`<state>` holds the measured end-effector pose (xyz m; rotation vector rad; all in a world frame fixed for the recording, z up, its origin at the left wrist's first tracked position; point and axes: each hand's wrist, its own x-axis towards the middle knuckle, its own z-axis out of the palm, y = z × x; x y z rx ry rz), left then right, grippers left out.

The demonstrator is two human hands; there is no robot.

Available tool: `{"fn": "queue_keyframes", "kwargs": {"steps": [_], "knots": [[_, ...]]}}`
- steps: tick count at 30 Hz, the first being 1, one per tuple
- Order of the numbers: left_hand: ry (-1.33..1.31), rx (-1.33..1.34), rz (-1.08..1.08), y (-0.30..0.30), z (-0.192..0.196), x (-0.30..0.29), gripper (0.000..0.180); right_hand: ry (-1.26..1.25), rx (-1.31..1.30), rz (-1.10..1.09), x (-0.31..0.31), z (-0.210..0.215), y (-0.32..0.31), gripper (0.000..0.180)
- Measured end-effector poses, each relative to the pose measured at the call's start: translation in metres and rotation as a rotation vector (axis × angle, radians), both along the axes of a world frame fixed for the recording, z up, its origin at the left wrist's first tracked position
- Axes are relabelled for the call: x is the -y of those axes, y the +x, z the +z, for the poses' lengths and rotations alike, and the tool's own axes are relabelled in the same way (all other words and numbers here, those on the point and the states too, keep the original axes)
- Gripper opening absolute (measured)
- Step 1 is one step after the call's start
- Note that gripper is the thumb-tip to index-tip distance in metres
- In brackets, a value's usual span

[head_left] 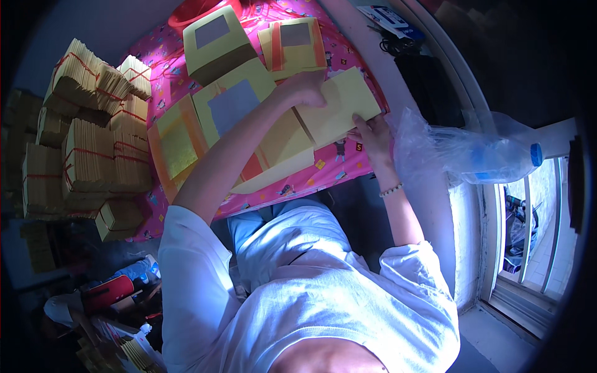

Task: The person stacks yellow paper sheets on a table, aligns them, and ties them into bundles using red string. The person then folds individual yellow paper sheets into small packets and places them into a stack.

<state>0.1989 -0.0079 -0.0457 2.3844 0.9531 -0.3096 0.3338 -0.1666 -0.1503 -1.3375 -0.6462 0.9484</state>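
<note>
On the pink patterned table cover lies a pale yellow paper piece, flat at the right of the yellow stacks. My right hand pinches its near right corner, thumb on top. Over its left end my left hand is curled like a fist, thumb toward the paper; what its fingers hold, if anything, is hidden. Left of the paper is a yellow stack with an orange strip, partly under my left forearm. Beside that sits another yellow stack with a grey patch.
More yellow stacks and a red basin sit farther back. Bundles of folded paper tied with red string are piled at left. A clear plastic bag and blue-capped bottle are by the barred window at right.
</note>
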Motion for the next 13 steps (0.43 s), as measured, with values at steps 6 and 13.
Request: {"fn": "queue_keyframes", "kwargs": {"steps": [6, 13], "knots": [[0.106, -0.196, -0.100, 0.014, -0.029, -0.006, 0.057, -0.052, 0.056, -0.004, -0.008, -0.026, 0.003, 0.036], [0.158, -0.291, -0.249, 0.025, -0.058, -0.015, 0.065, -0.140, 0.333, 0.020, -0.003, -0.021, 0.009, 0.047]]}}
